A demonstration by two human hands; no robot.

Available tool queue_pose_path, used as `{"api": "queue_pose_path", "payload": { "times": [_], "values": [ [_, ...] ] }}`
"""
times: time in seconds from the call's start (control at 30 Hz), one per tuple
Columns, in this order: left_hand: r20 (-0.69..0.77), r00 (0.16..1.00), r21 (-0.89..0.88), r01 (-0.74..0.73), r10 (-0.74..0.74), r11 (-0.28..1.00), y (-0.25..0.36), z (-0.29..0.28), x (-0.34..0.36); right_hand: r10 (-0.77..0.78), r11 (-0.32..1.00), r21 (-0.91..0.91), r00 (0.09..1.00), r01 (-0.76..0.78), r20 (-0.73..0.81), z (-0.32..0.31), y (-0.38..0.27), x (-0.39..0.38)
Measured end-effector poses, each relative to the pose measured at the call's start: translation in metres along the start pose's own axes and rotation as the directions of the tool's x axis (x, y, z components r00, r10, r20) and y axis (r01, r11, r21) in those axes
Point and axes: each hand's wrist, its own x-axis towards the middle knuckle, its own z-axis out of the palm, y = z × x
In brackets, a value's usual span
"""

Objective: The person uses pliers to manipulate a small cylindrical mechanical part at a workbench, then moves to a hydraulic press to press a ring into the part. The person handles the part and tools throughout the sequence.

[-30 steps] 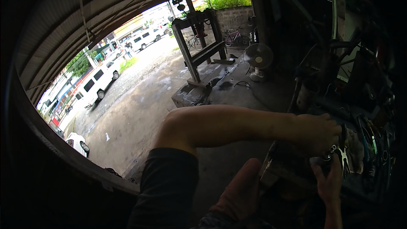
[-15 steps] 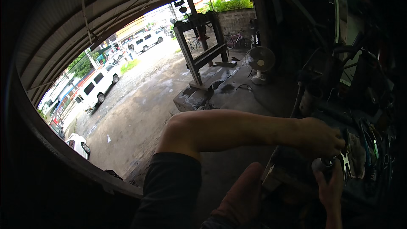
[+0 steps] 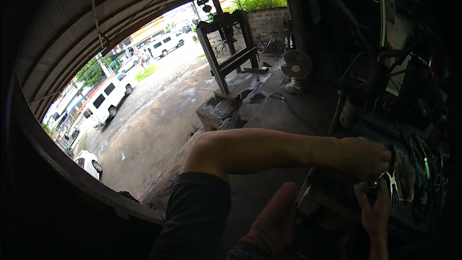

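My left arm stretches across the picture to the right, and my left hand (image 3: 363, 160) is closed just above a small rounded metal part (image 3: 373, 183). What sits inside its fingers is hidden; a dark edge shows beyond the knuckles. From below comes my right hand (image 3: 376, 209), its thumb and fingers wrapped round that metal part. Both hands are close together over a dark, cluttered workbench. Right beside them lie pliers (image 3: 393, 185) with bright jaws, and a pale rag or sheet (image 3: 405, 178).
Hand tools (image 3: 423, 173) crowd the bench at the right, with a metal cylinder (image 3: 352, 111) behind the hands. A fan (image 3: 294, 65) and a press frame (image 3: 228, 65) stand farther off. White vans (image 3: 107, 97) are outside at the left.
My left hand has turned slightly and dropped a little over the metal part, covering more of it. The right hand keeps its hold in nearly the same place.
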Motion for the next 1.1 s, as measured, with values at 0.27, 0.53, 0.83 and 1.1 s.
{"api": "queue_pose_path", "payload": {
  "times": [0.27,0.53,0.83,1.1],
  "values": [
    [-0.150,0.969,-0.134,0.178,-0.197,0.975,0.005,0.009,-0.007,0.045,0.999,-0.020,0.999,-0.045,0.027,-0.001,0.005,0.000],
    [-0.161,0.940,-0.327,0.237,-0.301,0.915,0.016,0.007,-0.005,0.009,0.989,-0.148,0.999,-0.016,-0.049,0.004,0.013,-0.003],
    [0.027,0.949,-0.231,0.311,-0.313,0.922,0.014,0.003,0.000,0.006,0.988,-0.155,1.000,-0.008,-0.015,-0.002,0.008,-0.001],
    [-0.065,0.888,-0.414,0.391,-0.455,0.822,0.020,0.001,-0.012,-0.109,0.990,-0.089,0.993,0.106,-0.032,-0.005,-0.006,0.004]
  ]
}}
